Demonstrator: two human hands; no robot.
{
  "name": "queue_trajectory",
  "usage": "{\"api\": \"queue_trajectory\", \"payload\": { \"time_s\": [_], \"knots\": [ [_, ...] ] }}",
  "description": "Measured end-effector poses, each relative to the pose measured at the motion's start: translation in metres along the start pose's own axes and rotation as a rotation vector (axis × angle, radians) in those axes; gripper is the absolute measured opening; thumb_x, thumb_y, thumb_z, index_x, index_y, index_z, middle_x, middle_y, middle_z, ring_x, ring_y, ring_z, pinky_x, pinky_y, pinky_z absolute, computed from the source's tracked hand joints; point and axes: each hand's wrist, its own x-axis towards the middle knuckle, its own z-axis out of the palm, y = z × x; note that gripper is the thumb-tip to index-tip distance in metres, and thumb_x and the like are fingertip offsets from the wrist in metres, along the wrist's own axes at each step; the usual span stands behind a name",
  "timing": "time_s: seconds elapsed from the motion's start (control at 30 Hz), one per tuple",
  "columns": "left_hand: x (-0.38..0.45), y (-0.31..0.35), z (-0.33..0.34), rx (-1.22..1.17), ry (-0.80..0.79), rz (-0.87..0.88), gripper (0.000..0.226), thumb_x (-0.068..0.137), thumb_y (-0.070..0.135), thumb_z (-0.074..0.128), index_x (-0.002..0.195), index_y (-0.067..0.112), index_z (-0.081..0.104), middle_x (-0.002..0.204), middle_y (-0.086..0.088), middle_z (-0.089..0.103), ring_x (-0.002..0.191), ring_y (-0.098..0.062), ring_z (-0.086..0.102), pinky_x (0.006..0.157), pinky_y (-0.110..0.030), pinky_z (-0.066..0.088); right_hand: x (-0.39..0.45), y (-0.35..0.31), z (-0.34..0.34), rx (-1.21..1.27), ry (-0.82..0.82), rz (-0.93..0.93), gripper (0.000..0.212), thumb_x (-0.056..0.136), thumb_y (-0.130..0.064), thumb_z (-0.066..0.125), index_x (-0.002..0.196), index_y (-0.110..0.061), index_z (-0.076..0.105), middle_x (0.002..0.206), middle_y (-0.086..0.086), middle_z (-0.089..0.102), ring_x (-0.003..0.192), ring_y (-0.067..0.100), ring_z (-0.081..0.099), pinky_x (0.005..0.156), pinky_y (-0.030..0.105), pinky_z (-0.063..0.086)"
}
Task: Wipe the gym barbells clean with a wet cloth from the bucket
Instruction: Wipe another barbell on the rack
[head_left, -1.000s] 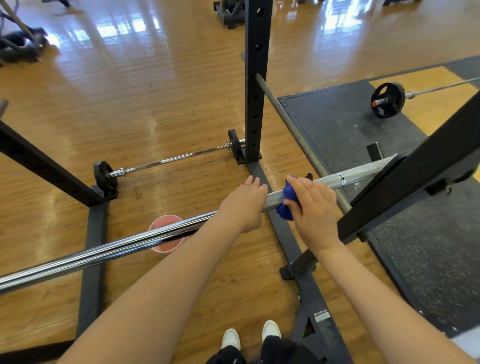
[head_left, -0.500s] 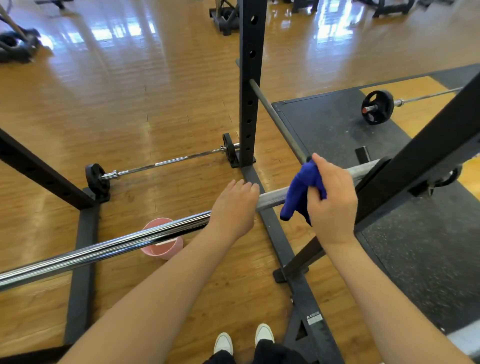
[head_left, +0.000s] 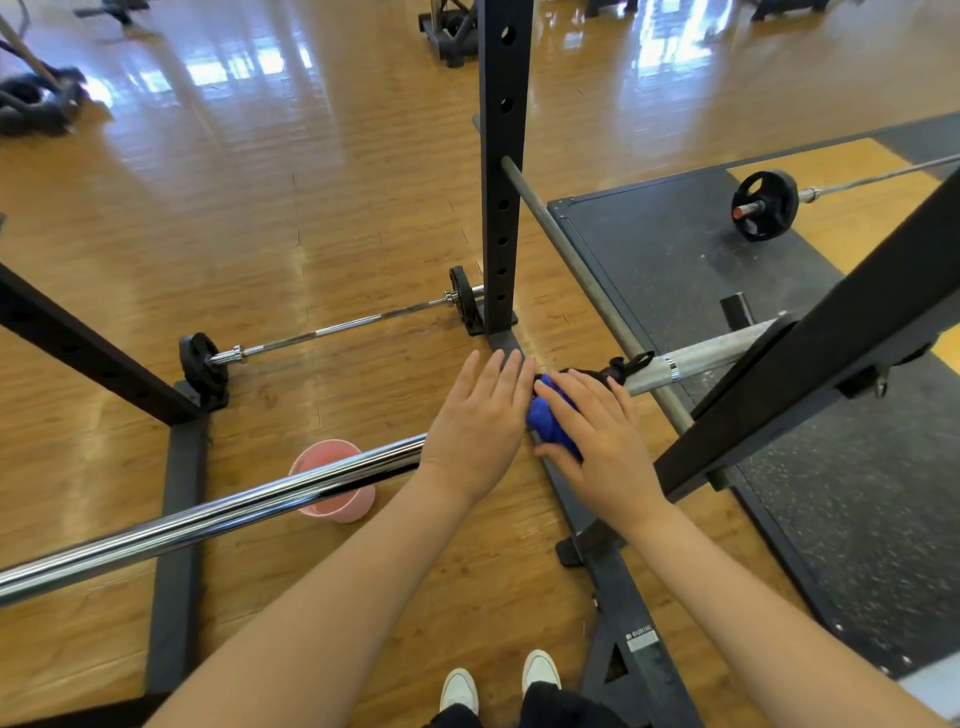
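Barbell (head_left: 218, 514) beneath both hands hidden.

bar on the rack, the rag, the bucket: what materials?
Bar: looks like chromed steel, mirror reflections; duller, matte sleeve end. Rag: blue soft cloth, bunched in folds under the right hand. Bucket: likely plastic, smooth uniform pink.

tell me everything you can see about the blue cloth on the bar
The blue cloth is a small, deep blue piece of fabric, bunched into a lump rather than spread flat. It sits on the racked barbell, where the shiny chrome part gives way to the duller grey end. The right hand covers most of it, fingers over the top and thumb beneath. The left hand rests on the bar right beside it. Whether it is wet cannot be seen.
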Motion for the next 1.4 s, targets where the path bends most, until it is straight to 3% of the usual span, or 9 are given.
{"api": "queue_trajectory", "payload": {
  "time_s": [0.13, 0.23, 0.43, 0.67, 0.73, 0.87, 1.03, 1.23, 1.4],
  "knots": [
    [0.001, 0.000, 0.007, 0.015, 0.073, -0.013, 0.066, 0.077, 0.026, 0.071, 0.134, 0.001, 0.048, 0.132, -0.018, 0.055, 0.124, -0.031, 0.052, 0.109, -0.047, 0.029, -0.005, 0.013, -0.007, 0.013, 0.179, 0.058, 0.038, 0.087, -0.016, 0.052, 0.125, -0.010, 0.057, 0.110, 0.014, 0.062, 0.102, 0.029, 0.056, 0.088, 0.046, 0.043],
    [0.004, 0.002, 0.002, 0.003, -0.030, -0.055, 0.069, 0.081, 0.030, 0.068, 0.138, 0.000, 0.042, 0.138, -0.019, 0.050, 0.129, -0.032, 0.047, 0.111, -0.048, 0.025, -0.004, 0.019, -0.016, 0.004, 0.310, 0.189, 0.034, 0.087, -0.014, 0.053, 0.117, -0.001, 0.064, 0.099, 0.017, 0.063, 0.089, 0.029, 0.055, 0.075, 0.044, 0.045],
    [0.013, 0.017, -0.007, -0.157, -0.163, -0.276, 0.028, 0.092, 0.011, 0.047, 0.120, 0.011, 0.052, 0.131, -0.011, 0.051, 0.129, -0.026, 0.041, 0.116, -0.046, 0.010, 0.002, -0.003, 0.001, 0.046, 0.150, -0.048, 0.033, 0.086, -0.010, 0.054, 0.117, -0.005, 0.062, 0.105, 0.018, 0.058, 0.096, 0.027, 0.050, 0.083, 0.035, 0.042],
    [0.014, 0.010, -0.008, -0.108, -0.226, -0.140, 0.070, 0.091, 0.005, 0.049, 0.149, 0.002, 0.009, 0.157, -0.019, 0.004, 0.146, -0.030, 0.000, 0.117, -0.045, 0.000, -0.010, 0.028, -0.027, 0.036, 0.262, 0.254, 0.030, 0.082, -0.007, 0.061, 0.110, 0.003, 0.067, 0.096, 0.018, 0.057, 0.090, 0.020, 0.046, 0.085, 0.017, 0.033],
    [0.015, 0.008, -0.008, -0.148, -0.265, -0.137, 0.072, 0.090, 0.003, 0.051, 0.150, 0.004, 0.010, 0.157, -0.018, 0.006, 0.146, -0.029, 0.002, 0.117, -0.042, 0.001, -0.015, 0.022, -0.027, 0.042, 0.250, 0.279, 0.034, 0.077, 0.002, 0.070, 0.111, 0.004, 0.067, 0.096, 0.018, 0.056, 0.090, 0.019, 0.046, 0.085, 0.017, 0.033],
    [0.022, 0.006, -0.011, -0.249, -0.328, -0.147, 0.064, 0.088, 0.003, 0.055, 0.145, 0.004, 0.026, 0.156, -0.018, 0.014, 0.146, -0.028, 0.008, 0.117, -0.042, 0.004, -0.013, -0.007, -0.022, 0.136, 0.219, 0.120, 0.034, 0.084, -0.016, 0.054, 0.110, 0.001, 0.067, 0.097, 0.010, 0.054, 0.088, 0.018, 0.048, 0.078, 0.026, 0.042],
    [0.031, -0.003, -0.013, -0.368, -0.516, -0.097, 0.060, 0.088, 0.015, 0.058, 0.142, 0.009, 0.034, 0.156, -0.016, 0.014, 0.146, -0.029, 0.006, 0.117, -0.042, 0.005, -0.005, -0.026, 0.002, 0.209, 0.121, 0.018, 0.031, 0.085, -0.009, 0.054, 0.112, 0.003, 0.065, 0.104, 0.012, 0.055, 0.093, 0.022, 0.050, 0.083, 0.026, 0.043],
    [0.023, -0.001, -0.009, -0.367, -0.367, -0.121, 0.071, 0.088, 0.010, 0.056, 0.148, 0.006, 0.019, 0.158, -0.013, 0.011, 0.146, -0.026, 0.007, 0.118, -0.038, 0.010, -0.012, 0.011, -0.014, 0.107, 0.319, 0.312, 0.037, 0.087, -0.014, 0.047, 0.114, 0.004, 0.064, 0.103, 0.017, 0.053, 0.095, 0.024, 0.050, 0.089, 0.021, 0.040],
    [0.022, -0.002, -0.008, -0.400, -0.310, -0.105, 0.076, 0.087, 0.033, 0.061, 0.148, 0.010, 0.022, 0.157, -0.010, 0.017, 0.146, -0.023, 0.010, 0.117, -0.036, 0.007, -0.001, -0.028, 0.008, 0.006, 0.213, 0.085, 0.035, 0.086, -0.013, 0.051, 0.117, 0.000, 0.062, 0.117, 0.010, 0.044, 0.104, 0.022, 0.046, 0.094, 0.029, 0.038]
  ]
}}
